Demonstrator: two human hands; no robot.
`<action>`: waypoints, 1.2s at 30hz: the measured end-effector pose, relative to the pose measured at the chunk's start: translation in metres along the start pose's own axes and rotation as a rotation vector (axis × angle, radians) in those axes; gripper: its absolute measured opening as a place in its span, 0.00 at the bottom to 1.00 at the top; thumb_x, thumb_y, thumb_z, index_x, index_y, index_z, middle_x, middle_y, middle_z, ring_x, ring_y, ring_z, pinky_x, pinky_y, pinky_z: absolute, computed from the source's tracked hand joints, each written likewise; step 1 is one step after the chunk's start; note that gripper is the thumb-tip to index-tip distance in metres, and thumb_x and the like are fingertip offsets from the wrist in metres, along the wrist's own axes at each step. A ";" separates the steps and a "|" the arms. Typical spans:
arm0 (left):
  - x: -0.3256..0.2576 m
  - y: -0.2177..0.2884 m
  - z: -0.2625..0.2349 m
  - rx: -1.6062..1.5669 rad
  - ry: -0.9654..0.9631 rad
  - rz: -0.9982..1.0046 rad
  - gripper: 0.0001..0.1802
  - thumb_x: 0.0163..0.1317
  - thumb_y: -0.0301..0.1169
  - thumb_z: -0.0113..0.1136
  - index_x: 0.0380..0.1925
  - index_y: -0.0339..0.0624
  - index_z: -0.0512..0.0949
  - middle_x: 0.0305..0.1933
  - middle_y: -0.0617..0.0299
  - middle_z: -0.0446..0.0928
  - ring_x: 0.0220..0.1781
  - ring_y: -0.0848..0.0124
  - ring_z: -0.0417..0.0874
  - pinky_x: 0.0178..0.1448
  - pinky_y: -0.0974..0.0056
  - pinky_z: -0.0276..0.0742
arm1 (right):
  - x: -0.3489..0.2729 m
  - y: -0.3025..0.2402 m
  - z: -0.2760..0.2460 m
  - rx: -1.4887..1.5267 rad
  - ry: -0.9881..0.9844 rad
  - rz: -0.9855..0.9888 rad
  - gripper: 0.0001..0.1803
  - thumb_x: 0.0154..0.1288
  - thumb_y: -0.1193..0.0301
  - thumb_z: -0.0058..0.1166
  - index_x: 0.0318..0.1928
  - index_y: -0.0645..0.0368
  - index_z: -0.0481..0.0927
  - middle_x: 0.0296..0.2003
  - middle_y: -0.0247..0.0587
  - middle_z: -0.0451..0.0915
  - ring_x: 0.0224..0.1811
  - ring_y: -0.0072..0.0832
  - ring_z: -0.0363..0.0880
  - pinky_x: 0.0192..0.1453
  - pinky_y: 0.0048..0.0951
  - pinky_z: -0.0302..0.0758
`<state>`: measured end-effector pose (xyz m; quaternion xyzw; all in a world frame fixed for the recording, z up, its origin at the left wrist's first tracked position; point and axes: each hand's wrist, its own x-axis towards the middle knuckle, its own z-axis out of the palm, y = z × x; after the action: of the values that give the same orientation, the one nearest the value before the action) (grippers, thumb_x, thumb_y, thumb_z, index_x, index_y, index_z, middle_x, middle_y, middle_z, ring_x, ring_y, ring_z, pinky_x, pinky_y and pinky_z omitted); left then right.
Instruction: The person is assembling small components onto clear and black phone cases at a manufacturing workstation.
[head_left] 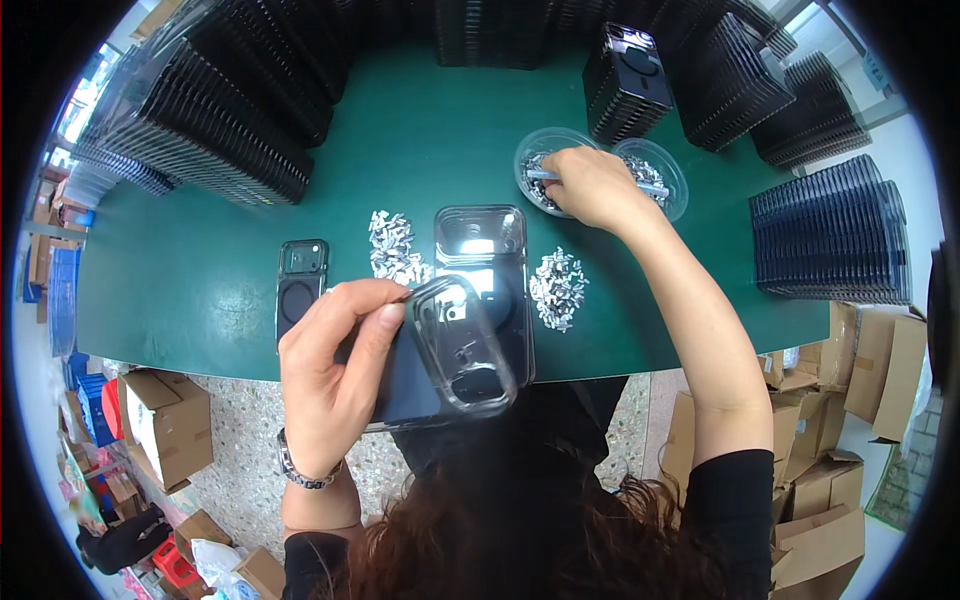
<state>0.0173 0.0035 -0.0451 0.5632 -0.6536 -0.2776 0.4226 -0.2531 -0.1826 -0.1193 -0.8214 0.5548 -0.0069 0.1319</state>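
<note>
my left hand [335,375] clamps a clear phone case [462,345] at the bench's near edge; right hand [592,185] pinches tweezers [545,176] in the parts bowl [532,150]; case unfitted, i judge.

A clear phone case [462,345] with dark backing is held tilted above the near tabletop edge. A clear round dish [540,165] of small silvery parts sits farther back, right.
</note>
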 end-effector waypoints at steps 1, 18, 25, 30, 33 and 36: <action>0.001 0.000 0.000 -0.001 0.006 0.000 0.05 0.71 0.22 0.65 0.44 0.33 0.84 0.38 0.56 0.86 0.40 0.67 0.86 0.47 0.66 0.79 | 0.001 0.001 0.001 -0.004 0.001 -0.005 0.13 0.65 0.69 0.64 0.48 0.62 0.89 0.43 0.59 0.88 0.51 0.57 0.86 0.58 0.53 0.80; 0.032 0.009 0.019 0.063 -0.282 0.060 0.06 0.72 0.24 0.63 0.45 0.32 0.82 0.36 0.51 0.84 0.36 0.61 0.86 0.43 0.63 0.79 | -0.068 -0.001 -0.059 1.269 -0.119 -0.113 0.10 0.74 0.68 0.64 0.47 0.63 0.86 0.35 0.38 0.89 0.22 0.08 0.66 0.24 0.16 0.59; 0.045 0.017 0.031 0.090 -0.359 0.070 0.06 0.72 0.25 0.63 0.43 0.32 0.81 0.37 0.47 0.84 0.37 0.55 0.86 0.45 0.59 0.79 | -0.098 -0.025 -0.068 1.213 -0.056 -0.189 0.07 0.72 0.73 0.66 0.44 0.66 0.88 0.35 0.35 0.87 0.32 0.14 0.76 0.35 0.19 0.72; 0.050 0.020 0.039 0.106 -0.396 0.146 0.06 0.71 0.25 0.62 0.42 0.32 0.81 0.37 0.46 0.84 0.40 0.49 0.86 0.45 0.56 0.80 | -0.108 -0.033 -0.060 1.149 0.085 -0.213 0.06 0.70 0.74 0.67 0.43 0.65 0.88 0.33 0.30 0.85 0.35 0.15 0.79 0.42 0.21 0.75; 0.049 0.020 0.041 0.119 -0.393 0.145 0.06 0.71 0.25 0.62 0.42 0.32 0.80 0.37 0.46 0.84 0.39 0.49 0.86 0.44 0.56 0.79 | -0.113 -0.039 -0.066 0.980 0.107 -0.167 0.06 0.68 0.76 0.67 0.43 0.65 0.87 0.32 0.32 0.84 0.35 0.17 0.79 0.42 0.24 0.74; 0.050 0.022 0.041 0.146 -0.399 0.148 0.06 0.71 0.25 0.62 0.42 0.32 0.80 0.36 0.46 0.83 0.38 0.49 0.86 0.43 0.56 0.79 | -0.111 -0.041 -0.060 0.767 0.186 -0.299 0.07 0.66 0.76 0.67 0.42 0.65 0.85 0.34 0.37 0.84 0.38 0.28 0.80 0.45 0.30 0.75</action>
<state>-0.0296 -0.0453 -0.0348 0.4765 -0.7822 -0.3040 0.2622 -0.2679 -0.0795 -0.0375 -0.7801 0.3964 -0.3060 0.3752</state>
